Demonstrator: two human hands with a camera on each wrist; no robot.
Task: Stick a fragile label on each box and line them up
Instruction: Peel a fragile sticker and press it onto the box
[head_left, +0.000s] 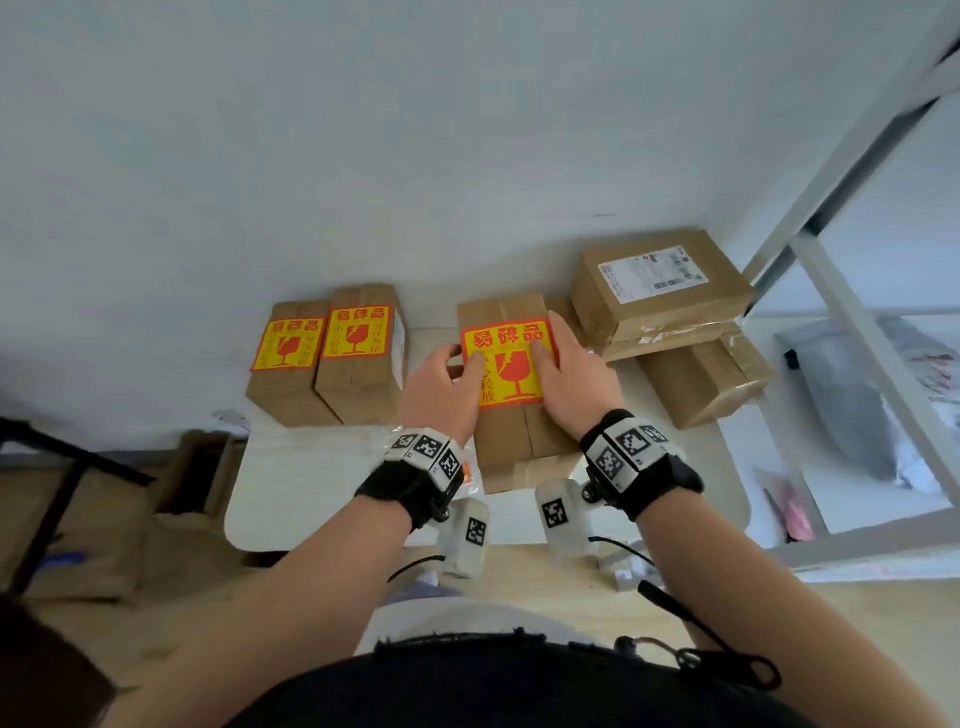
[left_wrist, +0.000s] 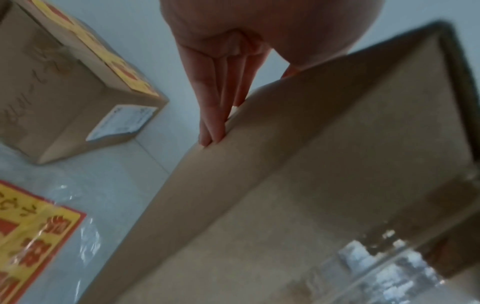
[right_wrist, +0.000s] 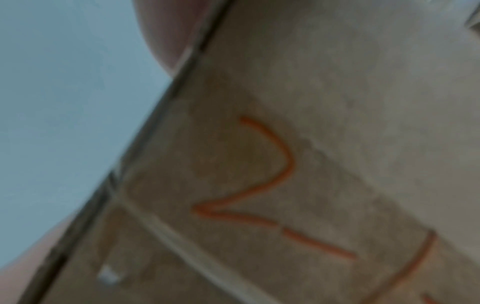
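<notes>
A brown box lies in the middle of the white table, and a red and yellow fragile label covers its top. My left hand presses its thumb on the label's left edge. Its fingers lie straight along the box's left side. My right hand lies flat over the label's right edge, thumb on the label. The right wrist view shows only the box side with orange scribbles. Two labelled boxes stand side by side at the left.
A stack of unlabelled brown boxes sits at the back right against the wall. A plastic bag of spare labels lies beside the middle box. A white metal shelf frame rises at the right. Cardboard lies on the floor left.
</notes>
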